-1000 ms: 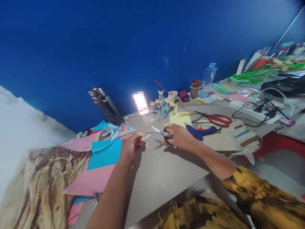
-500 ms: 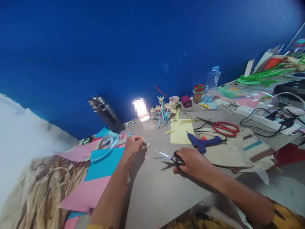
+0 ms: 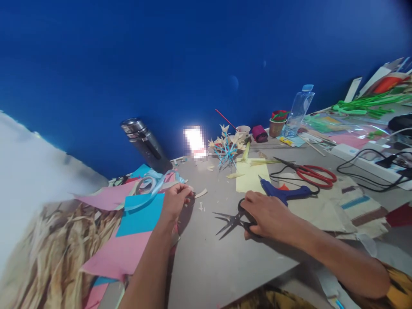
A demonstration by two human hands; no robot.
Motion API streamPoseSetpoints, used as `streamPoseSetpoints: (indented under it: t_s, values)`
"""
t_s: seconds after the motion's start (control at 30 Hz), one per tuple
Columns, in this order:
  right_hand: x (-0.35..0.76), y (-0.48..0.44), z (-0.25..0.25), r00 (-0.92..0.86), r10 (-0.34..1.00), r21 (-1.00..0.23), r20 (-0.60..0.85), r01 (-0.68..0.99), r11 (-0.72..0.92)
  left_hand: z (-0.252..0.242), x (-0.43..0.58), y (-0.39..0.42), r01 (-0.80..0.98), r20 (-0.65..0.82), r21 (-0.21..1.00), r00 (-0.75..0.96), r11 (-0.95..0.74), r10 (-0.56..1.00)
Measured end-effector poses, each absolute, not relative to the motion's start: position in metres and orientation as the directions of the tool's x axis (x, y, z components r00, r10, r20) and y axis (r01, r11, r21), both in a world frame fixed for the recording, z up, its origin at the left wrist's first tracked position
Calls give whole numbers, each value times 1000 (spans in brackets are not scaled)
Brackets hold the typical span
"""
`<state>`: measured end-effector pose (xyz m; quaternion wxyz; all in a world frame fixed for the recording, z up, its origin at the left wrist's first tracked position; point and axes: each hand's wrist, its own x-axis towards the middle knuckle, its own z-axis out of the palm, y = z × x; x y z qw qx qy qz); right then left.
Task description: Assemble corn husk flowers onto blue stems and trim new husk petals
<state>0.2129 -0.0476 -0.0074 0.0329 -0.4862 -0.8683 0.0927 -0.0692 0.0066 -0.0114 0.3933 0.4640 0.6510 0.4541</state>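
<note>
My left hand (image 3: pixel 177 197) is closed in a pinch just above the grey table (image 3: pixel 206 257). A pale dried strip (image 3: pixel 201 193) shows by its fingertips; whether the fingers grip that strip or another small piece, I cannot tell. My right hand (image 3: pixel 265 212) is wrapped round the handles of black-handled scissors (image 3: pixel 230 221), whose blades are apart and point left. Small pale scraps (image 3: pixel 201 207) lie between the hands. Beyond them stands a bunch of dried-leaf flowers (image 3: pixel 227 148) with blue stems.
A blue glue gun (image 3: pixel 286 192) and red-handled scissors (image 3: pixel 317 175) lie right of centre. Coloured paper sheets (image 3: pixel 141 214) and dried husks (image 3: pixel 61 253) cover the left. A dark flask (image 3: pixel 146 146), a plastic bottle (image 3: pixel 299 111) and a power strip (image 3: pixel 370 165) stand farther off.
The scissors in my right hand have opened wider. My left hand has shifted slightly left of the scraps, and the whole view has turned a little.
</note>
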Motion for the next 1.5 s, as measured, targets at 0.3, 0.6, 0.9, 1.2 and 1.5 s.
streamPoseSetpoints:
  t_s: [0.3,0.6,0.9,1.2,1.5]
  values:
    - [198,-48,-4,-570,812,-210,-126,815,540,5,-32,56,-28,-319,948,-142,318,937]
    - [209,-61,-7,-559,816,-417,-144,782,463,-15,-13,114,239,-384,873,-198,424,902]
    - [213,-59,-19,-569,818,-464,-84,749,473,-6,-30,102,574,-208,754,-254,320,945]
    - [212,-58,-27,-540,841,-416,-22,770,484,-2,-61,26,870,-209,470,-57,151,976]
    - [206,-49,-25,-363,927,-705,-92,681,197,-15,-58,16,828,-113,546,-76,126,991]
